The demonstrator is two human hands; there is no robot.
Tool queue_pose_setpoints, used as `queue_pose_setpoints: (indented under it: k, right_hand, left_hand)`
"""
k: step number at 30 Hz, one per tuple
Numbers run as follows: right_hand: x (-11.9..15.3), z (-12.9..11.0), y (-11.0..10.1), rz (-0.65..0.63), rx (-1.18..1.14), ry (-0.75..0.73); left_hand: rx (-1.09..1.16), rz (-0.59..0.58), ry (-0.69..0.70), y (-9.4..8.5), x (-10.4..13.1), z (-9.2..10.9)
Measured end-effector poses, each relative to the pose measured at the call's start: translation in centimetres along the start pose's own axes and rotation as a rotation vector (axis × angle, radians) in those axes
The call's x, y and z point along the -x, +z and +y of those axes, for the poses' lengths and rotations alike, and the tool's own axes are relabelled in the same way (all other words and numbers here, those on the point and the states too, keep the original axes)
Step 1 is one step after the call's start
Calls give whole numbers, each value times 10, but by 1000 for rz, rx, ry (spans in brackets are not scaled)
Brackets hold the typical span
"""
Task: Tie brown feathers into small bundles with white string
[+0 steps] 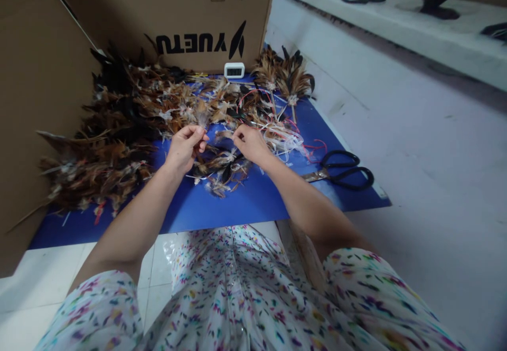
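My left hand (pixel 185 149) is closed in a pinch, with a pale fluffy feather (pixel 202 115) standing up at its fingertips. Thumb and forefinger of my right hand (pixel 251 143) are pressed together on a small brown feather (pixel 225 135) that points left. Both hands are held over the blue tabletop (pixel 253 203), a short gap apart. Just below them lies a small heap of dark and brown feathers (pixel 222 169). Tangled white and pink ties (pixel 287 139) lie beside my right hand.
Brown and black feather piles (pixel 138 97) cover the left and back. Two feather bundles on sticks (pixel 293 79) lie back right. Black-handled scissors (pixel 344 170) rest near the right edge. A small white digital clock (pixel 234 70) stands before a cardboard box (pixel 190 13). A pale wall (pixel 415 145) flanks the right.
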State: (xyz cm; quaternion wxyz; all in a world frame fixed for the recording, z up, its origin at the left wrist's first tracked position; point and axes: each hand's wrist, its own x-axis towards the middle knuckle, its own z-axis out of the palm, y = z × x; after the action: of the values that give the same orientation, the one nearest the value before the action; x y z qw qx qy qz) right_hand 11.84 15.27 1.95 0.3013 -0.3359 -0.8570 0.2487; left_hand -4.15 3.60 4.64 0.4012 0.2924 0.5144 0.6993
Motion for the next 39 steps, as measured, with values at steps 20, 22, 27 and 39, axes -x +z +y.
queue_pose_setpoints:
  k: [20,22,27,39]
  right_hand:
    - [11,-30,-13,-12,-978,32]
    - [12,-32,-12,-2,-912,20]
    - [14,-32,-9,36,-783,-15]
    - [13,-28,-5,40,-651,-79]
  left_hand:
    - [82,-147,-202,9,11,-11]
    - [63,-147,-195,10,12,-13]
    - [20,-134,-191,11,12,-15]
    - [-18,-143,-174,12,14,-16]
